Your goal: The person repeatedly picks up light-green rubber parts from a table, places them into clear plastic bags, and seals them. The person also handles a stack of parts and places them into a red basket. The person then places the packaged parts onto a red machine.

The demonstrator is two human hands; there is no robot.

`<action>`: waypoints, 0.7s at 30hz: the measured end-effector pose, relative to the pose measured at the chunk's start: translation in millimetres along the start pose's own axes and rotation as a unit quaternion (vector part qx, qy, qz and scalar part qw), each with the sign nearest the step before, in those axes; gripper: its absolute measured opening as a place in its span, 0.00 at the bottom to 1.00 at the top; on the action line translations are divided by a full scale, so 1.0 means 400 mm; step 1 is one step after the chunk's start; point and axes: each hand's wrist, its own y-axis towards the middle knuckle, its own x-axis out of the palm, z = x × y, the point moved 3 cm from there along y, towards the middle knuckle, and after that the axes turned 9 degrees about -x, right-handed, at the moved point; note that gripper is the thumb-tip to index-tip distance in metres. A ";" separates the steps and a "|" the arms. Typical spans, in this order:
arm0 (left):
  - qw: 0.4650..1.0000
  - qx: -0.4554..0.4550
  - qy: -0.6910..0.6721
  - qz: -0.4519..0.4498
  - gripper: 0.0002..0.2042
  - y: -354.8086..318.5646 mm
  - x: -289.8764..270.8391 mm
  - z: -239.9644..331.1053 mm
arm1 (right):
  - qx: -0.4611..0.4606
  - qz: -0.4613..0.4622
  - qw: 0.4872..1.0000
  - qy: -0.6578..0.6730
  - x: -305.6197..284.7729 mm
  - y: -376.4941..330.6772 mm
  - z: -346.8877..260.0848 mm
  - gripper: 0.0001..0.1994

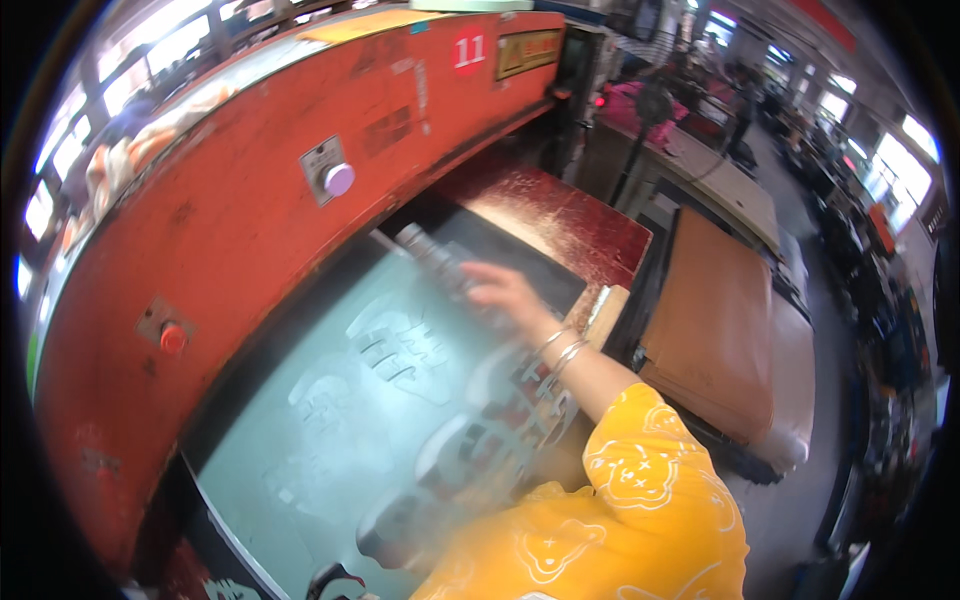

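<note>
Grey object (430, 252) lies at the right hand's fingertips (470, 272); whether grasped, I cannot tell.

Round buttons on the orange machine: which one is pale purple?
The upper-right button has the pale purple cap; the red button sits lower, to its left.

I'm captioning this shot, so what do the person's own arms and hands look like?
The right arm has a short yellow sleeve printed with white outline figures, and thin silvery bangles at the wrist. The right hand looks ungloved, though blurred. The left hand isn't visible.
</note>
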 end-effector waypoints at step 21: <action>0.989 0.093 -0.110 -0.027 0.13 -0.036 -0.027 -0.060 | 0.070 -0.194 0.888 -0.412 -0.153 -0.220 -0.009 0.23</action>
